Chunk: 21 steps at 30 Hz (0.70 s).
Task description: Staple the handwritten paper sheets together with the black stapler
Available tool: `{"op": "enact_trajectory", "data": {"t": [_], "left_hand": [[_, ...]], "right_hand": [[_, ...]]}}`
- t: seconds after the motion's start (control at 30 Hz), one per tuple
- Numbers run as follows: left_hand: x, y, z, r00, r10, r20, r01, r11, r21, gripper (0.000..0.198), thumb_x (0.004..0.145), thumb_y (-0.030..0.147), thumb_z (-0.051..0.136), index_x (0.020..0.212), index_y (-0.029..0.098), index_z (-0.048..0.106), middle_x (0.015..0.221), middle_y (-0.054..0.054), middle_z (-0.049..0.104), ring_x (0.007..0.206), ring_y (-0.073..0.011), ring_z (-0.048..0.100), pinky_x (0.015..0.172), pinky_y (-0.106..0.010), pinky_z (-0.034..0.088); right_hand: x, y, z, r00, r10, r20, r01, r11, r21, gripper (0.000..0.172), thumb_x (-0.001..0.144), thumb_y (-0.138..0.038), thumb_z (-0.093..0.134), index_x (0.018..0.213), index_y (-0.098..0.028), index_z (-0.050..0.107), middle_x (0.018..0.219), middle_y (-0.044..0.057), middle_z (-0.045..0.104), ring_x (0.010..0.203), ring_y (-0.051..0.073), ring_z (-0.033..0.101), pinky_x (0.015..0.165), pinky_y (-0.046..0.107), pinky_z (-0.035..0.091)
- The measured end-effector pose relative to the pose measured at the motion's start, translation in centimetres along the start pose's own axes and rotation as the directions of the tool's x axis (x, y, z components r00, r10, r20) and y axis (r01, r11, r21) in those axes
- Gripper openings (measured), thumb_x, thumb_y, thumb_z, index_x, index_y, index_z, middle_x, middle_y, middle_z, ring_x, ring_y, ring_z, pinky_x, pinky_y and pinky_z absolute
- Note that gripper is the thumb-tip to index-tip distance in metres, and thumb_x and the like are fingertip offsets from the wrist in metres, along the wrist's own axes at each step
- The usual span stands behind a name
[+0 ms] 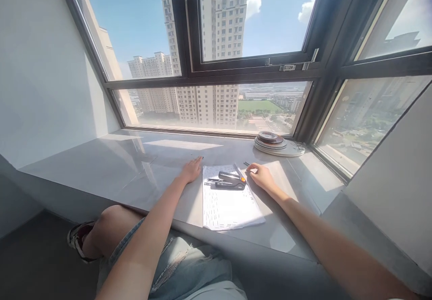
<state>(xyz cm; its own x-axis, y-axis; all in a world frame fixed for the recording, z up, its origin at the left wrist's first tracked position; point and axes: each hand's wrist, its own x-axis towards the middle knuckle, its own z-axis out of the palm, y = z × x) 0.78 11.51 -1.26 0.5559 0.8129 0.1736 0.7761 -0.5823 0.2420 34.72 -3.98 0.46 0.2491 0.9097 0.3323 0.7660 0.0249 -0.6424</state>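
Observation:
A black stapler (232,181) with an orange spot lies on its side across the upper part of a stack of written sheets (232,210). Left of the papers, my left hand (191,169) rests flat on the sill, fingers stretched out. A tiny dark piece (203,157) is by its fingertips; I cannot tell what it is. My right hand (259,175), to the right of the stapler, has its fingers curled in a pinch. A short dark stick-like thing (246,164) shows at those fingers. Beside them a thin pale strip (238,170) stands out at a slant behind the stapler.
The grey window sill (162,174) carries everything and ends at a front edge above my knees. A stack of round plates or coasters (270,141) sits on a pale board (295,149) at the back right. Dark window frames (209,83) rise behind.

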Motion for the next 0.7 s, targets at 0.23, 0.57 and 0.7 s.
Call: {"op": "enact_trajectory", "data": {"t": [0.23, 0.57, 0.7], "left_hand": [[0.3, 0.4, -0.7, 0.996, -0.022, 0.081, 0.015, 0.997, 0.078, 0.059, 0.102, 0.031, 0.028, 0.16, 0.021, 0.033, 0.17, -0.006, 0.017, 0.154, -0.031, 0.024, 0.123, -0.053, 0.023], [-0.5, 1.2, -0.9, 0.991, -0.05, -0.125, 0.063, 0.993, 0.1, 0.054, 0.099, 0.025, 0.038, 0.152, 0.02, 0.045, 0.148, -0.013, 0.054, 0.136, -0.0302, 0.048, 0.113, -0.045, 0.037], [-0.2, 1.2, -1.1, 0.988, -0.034, -0.153, 0.056, 0.988, 0.142, 0.05, 0.098, 0.023, 0.04, 0.147, 0.02, 0.051, 0.147, -0.014, 0.054, 0.133, -0.0303, 0.05, 0.11, -0.044, 0.04]], "right_hand": [[0.2, 0.3, 0.1, 1.0, 0.009, 0.014, -0.009, 1.0, 0.002, 0.032, 0.069, -0.008, 0.052, 0.089, -0.02, 0.075, 0.095, 0.005, 0.076, 0.086, 0.02, 0.066, 0.076, 0.026, 0.046], [0.1, 0.2, 0.0, 0.999, 0.016, 0.03, -0.015, 1.0, -0.013, 0.027, 0.074, -0.011, 0.055, 0.088, -0.02, 0.076, 0.098, 0.006, 0.076, 0.09, 0.021, 0.066, 0.079, 0.027, 0.046], [0.1, 0.1, -0.1, 0.998, 0.039, 0.048, -0.038, 0.999, -0.012, 0.028, 0.074, -0.011, 0.055, 0.09, -0.019, 0.076, 0.098, 0.006, 0.076, 0.087, 0.02, 0.066, 0.077, 0.027, 0.046]]}}
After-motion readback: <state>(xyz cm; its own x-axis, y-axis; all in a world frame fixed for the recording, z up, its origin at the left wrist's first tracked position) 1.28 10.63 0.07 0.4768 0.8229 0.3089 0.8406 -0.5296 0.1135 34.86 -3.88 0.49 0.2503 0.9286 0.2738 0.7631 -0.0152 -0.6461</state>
